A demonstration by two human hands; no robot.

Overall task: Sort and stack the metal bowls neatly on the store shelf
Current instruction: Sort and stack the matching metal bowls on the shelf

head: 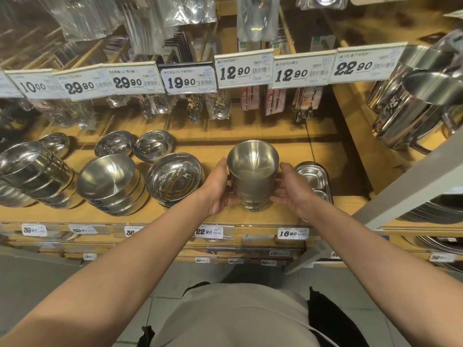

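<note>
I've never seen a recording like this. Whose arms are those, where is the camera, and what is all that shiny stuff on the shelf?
There is no machine here: a person wears one wide-angle camera on the head, looking down, so you see their own arms. The left hand and right hand lie with fairly straight fingers against the two sides of a tall stack of metal bowls, which stands on the wooden shelf. It is a steadying touch, not a curled grip. To the left stand more bowl stacks, and two small bowls sit behind them. To the right, beside the right hand, are metal trays. Above hang packaged spoons under price tags.
</note>
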